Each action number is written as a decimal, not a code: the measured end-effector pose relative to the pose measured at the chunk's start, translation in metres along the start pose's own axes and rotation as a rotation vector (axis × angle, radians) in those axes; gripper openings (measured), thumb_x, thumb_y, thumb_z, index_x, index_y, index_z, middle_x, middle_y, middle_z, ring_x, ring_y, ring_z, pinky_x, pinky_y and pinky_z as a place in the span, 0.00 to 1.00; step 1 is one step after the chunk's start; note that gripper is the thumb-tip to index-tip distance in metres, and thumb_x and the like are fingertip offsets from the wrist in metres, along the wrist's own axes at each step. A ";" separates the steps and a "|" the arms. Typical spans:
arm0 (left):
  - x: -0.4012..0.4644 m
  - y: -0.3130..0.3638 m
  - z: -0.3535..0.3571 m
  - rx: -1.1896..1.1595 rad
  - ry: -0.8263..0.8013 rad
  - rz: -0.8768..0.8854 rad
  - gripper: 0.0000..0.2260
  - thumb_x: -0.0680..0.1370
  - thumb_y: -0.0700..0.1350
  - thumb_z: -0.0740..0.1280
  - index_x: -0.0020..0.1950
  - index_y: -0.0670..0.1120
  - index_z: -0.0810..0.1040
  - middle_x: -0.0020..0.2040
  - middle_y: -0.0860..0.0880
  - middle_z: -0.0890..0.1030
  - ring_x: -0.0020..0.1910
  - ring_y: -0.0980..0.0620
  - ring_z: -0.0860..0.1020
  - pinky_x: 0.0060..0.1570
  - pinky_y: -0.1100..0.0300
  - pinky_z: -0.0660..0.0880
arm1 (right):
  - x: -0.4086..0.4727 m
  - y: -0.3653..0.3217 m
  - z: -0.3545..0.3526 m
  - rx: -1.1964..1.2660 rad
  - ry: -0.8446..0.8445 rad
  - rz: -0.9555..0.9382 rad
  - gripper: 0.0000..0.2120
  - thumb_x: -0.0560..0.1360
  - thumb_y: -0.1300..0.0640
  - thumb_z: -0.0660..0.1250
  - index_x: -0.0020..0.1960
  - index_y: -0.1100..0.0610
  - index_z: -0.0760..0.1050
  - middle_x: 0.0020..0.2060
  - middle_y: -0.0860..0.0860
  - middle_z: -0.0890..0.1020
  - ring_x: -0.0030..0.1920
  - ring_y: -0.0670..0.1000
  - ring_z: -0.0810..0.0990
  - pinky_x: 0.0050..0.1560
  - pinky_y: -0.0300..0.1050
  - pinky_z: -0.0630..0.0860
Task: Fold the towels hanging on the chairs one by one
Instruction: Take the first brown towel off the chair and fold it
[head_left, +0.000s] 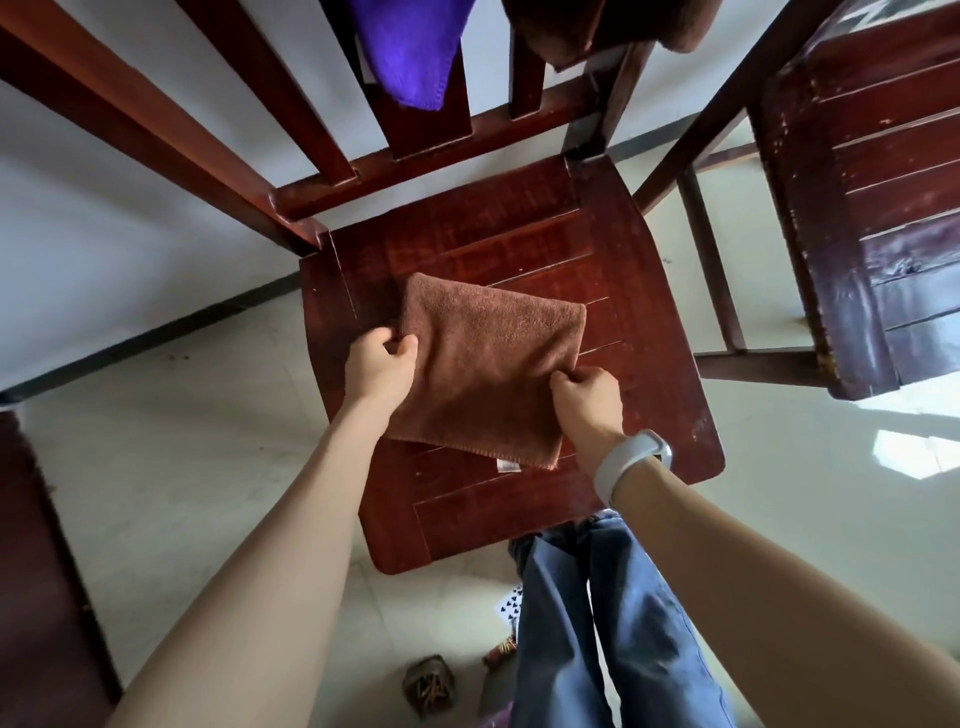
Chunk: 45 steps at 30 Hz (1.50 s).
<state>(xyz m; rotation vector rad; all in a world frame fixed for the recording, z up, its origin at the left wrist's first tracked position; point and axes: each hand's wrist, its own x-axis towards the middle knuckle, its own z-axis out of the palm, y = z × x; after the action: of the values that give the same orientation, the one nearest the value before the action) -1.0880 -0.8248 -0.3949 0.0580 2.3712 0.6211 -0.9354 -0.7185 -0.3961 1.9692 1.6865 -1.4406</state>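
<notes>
A brown towel (488, 364), folded into a rough square, lies flat on the seat of a red-brown wooden chair (649, 322). My left hand (379, 366) pinches its left edge. My right hand (589, 397), with a white band on the wrist, pinches its right edge near the lower corner. A purple towel (410, 47) hangs over the chair's backrest at the top of the view. Beside it a dark brown towel (597, 26) hangs over the right part of the backrest.
A second dark wooden chair (883, 208) stands close on the right. Dark furniture (36, 571) fills the lower left edge. My legs in blue jeans (613, 623) stand at the seat's front edge on a pale tiled floor. Small items lie on the floor near my feet.
</notes>
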 end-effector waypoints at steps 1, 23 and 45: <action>-0.003 0.001 -0.002 -0.014 -0.022 -0.012 0.19 0.78 0.48 0.62 0.67 0.41 0.71 0.66 0.42 0.74 0.63 0.44 0.72 0.63 0.55 0.69 | -0.001 0.000 0.000 0.022 -0.004 -0.013 0.10 0.73 0.58 0.60 0.35 0.58 0.75 0.35 0.56 0.75 0.40 0.55 0.73 0.43 0.47 0.69; -0.283 0.163 0.031 -0.058 -0.147 0.339 0.17 0.78 0.44 0.62 0.65 0.40 0.71 0.64 0.43 0.75 0.64 0.48 0.71 0.64 0.58 0.66 | -0.116 0.077 -0.324 0.534 -0.182 -0.156 0.13 0.77 0.67 0.58 0.59 0.56 0.67 0.37 0.53 0.71 0.38 0.49 0.74 0.37 0.47 0.72; -0.549 0.540 0.365 0.060 -0.574 0.893 0.09 0.76 0.41 0.65 0.55 0.42 0.78 0.46 0.50 0.80 0.42 0.53 0.77 0.40 0.73 0.72 | -0.069 0.273 -0.785 0.822 0.496 -0.198 0.11 0.77 0.64 0.59 0.55 0.51 0.68 0.40 0.52 0.75 0.44 0.55 0.76 0.45 0.54 0.76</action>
<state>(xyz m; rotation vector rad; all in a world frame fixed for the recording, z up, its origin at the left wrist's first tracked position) -0.5020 -0.3046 -0.0601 1.1977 1.7139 0.7886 -0.2762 -0.3367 -0.0580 2.8377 1.6392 -2.0926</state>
